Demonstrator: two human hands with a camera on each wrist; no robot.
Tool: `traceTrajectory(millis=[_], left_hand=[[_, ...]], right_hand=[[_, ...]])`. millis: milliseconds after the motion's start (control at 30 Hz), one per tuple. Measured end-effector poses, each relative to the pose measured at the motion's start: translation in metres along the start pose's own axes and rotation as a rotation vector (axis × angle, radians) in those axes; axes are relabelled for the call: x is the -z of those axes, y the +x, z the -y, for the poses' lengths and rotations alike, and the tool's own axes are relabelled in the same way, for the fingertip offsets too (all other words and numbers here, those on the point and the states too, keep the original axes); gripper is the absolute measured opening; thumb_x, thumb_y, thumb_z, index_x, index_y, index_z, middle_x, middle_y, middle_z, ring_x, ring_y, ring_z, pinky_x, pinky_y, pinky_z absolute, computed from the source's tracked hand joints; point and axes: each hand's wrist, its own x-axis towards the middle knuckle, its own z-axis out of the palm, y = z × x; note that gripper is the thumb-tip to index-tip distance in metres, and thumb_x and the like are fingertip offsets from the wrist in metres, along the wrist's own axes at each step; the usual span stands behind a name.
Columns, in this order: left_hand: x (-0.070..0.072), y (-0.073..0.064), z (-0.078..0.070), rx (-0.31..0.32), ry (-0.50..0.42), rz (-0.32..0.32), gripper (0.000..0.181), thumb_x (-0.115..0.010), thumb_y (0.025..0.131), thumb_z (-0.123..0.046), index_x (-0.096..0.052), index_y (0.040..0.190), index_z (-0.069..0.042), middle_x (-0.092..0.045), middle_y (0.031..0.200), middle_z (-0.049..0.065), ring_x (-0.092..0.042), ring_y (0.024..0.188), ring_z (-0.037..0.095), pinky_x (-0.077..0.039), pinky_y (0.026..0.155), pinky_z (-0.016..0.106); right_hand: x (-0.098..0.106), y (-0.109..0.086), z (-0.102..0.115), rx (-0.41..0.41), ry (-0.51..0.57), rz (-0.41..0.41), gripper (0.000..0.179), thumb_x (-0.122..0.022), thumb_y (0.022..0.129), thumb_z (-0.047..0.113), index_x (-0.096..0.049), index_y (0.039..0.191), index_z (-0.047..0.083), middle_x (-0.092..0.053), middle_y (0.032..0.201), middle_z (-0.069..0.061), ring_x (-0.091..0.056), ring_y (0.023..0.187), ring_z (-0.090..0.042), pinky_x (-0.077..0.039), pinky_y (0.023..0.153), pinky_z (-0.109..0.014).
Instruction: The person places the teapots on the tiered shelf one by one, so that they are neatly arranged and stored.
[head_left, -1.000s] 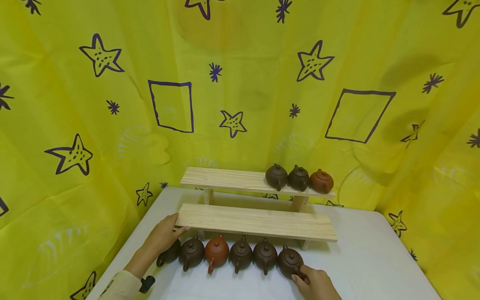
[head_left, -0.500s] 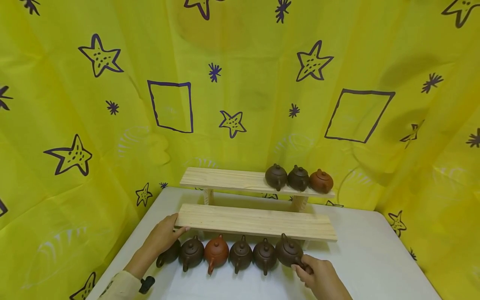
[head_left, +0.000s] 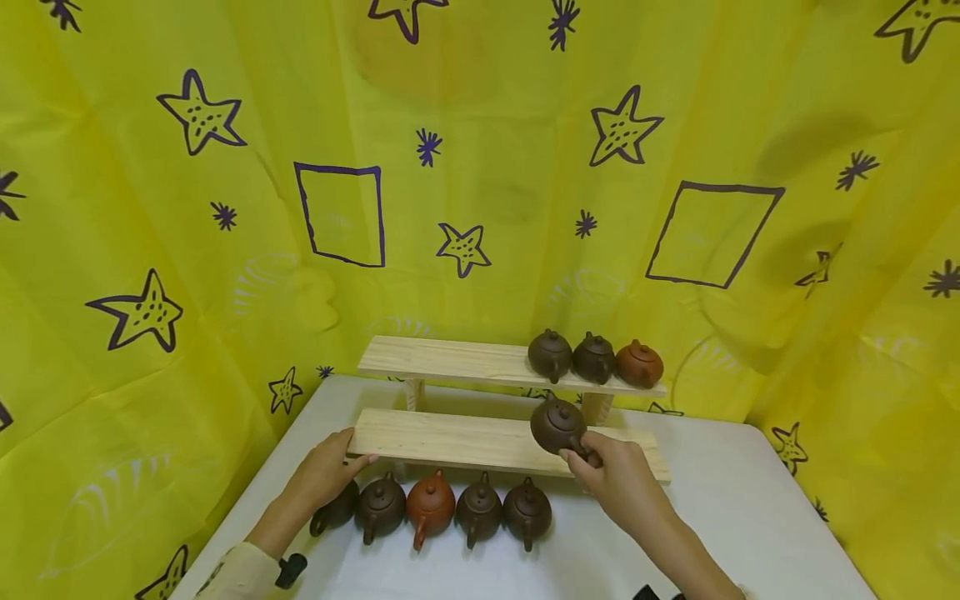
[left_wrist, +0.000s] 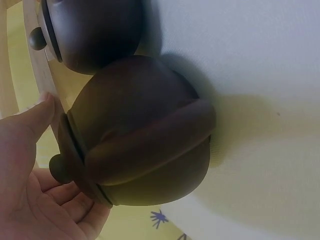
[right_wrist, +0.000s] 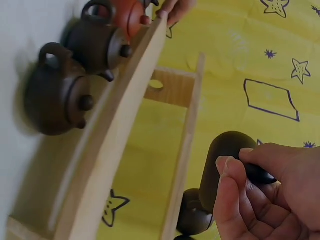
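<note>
My right hand (head_left: 621, 475) pinches a dark brown teapot (head_left: 557, 423) by its handle, holding it over the right part of the lower wooden shelf (head_left: 450, 437); whether its base touches the board cannot be told. In the right wrist view, thumb and fingertips close on the handle of this teapot (right_wrist: 220, 155). My left hand (head_left: 324, 471) grips the left end of the lower shelf, thumb along the front edge. Just below that hand is another dark teapot (head_left: 341, 506), partly covered by it. The left wrist view shows this teapot (left_wrist: 140, 135) close up, beside the fingers.
In front of the lower shelf, dark teapots (head_left: 478, 510) and a reddish one (head_left: 431, 508) stand in a row on the white table (head_left: 720, 517). The upper shelf (head_left: 442, 354) bears two dark teapots (head_left: 550, 354) and a reddish teapot (head_left: 639, 364) at its right. Yellow patterned cloth (head_left: 517, 292) hangs around.
My right hand has lifted the dark teapot from the right end of the front row, up and forward over the lower shelf. The left hand has stayed on the shelf end.
</note>
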Motion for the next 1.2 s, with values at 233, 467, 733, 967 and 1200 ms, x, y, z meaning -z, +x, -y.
traceTrajectory(millis=[233, 467, 733, 967, 1200], left_hand=[[0.001, -0.001, 0.0, 0.004, -0.001, 0.001, 0.065, -0.074, 0.1, -0.032, -0.054, 0.143, 0.013, -0.064, 0.134, 0.032, -0.063, 0.124, 0.047, -0.051, 0.103, 0.06], [0.001, -0.003, -0.001, 0.004, -0.001, 0.006, 0.068, -0.074, 0.1, -0.032, -0.052, 0.145, 0.013, -0.063, 0.136, 0.033, -0.061, 0.127, 0.049, -0.05, 0.105, 0.061], [0.002, -0.001, -0.001, 0.004, -0.01, 0.004, 0.065, -0.074, 0.1, -0.032, -0.054, 0.144, 0.012, -0.065, 0.134, 0.031, -0.063, 0.124, 0.046, -0.051, 0.103, 0.06], [-0.003, 0.001, 0.005, 0.0, -0.014, 0.009, 0.065, -0.074, 0.101, -0.032, -0.054, 0.144, 0.012, -0.064, 0.135, 0.031, -0.063, 0.126, 0.046, -0.051, 0.104, 0.06], [-0.002, 0.001, 0.006, -0.002, -0.011, 0.002, 0.062, -0.075, 0.1, -0.033, -0.056, 0.141, 0.01, -0.067, 0.132, 0.029, -0.065, 0.123, 0.044, -0.053, 0.101, 0.059]], right_hand=[[-0.011, 0.04, 0.018, 0.034, 0.013, 0.0, 0.034, -0.072, 0.101, 0.018, -0.056, 0.072, 0.012, -0.061, 0.06, 0.003, -0.064, 0.055, -0.008, -0.044, 0.049, -0.024], [-0.023, 0.077, 0.034, 0.073, -0.007, -0.016, 0.04, -0.072, 0.1, 0.019, -0.049, 0.068, 0.012, -0.052, 0.057, 0.003, -0.051, 0.052, -0.007, -0.037, 0.049, -0.025], [-0.032, 0.108, 0.047, 0.063, -0.027, -0.017, 0.051, -0.071, 0.102, 0.021, -0.038, 0.063, 0.014, -0.033, 0.057, 0.004, -0.033, 0.048, -0.011, -0.028, 0.048, -0.023], [-0.043, 0.125, 0.048, 0.01, -0.029, 0.018, 0.049, -0.069, 0.104, 0.021, -0.041, 0.064, 0.013, -0.047, 0.056, 0.002, -0.045, 0.046, -0.01, -0.032, 0.045, -0.022], [-0.052, 0.137, 0.048, -0.037, -0.057, 0.04, 0.053, -0.068, 0.105, 0.021, -0.036, 0.063, 0.015, -0.033, 0.055, 0.003, -0.034, 0.045, -0.011, -0.029, 0.046, -0.025]])
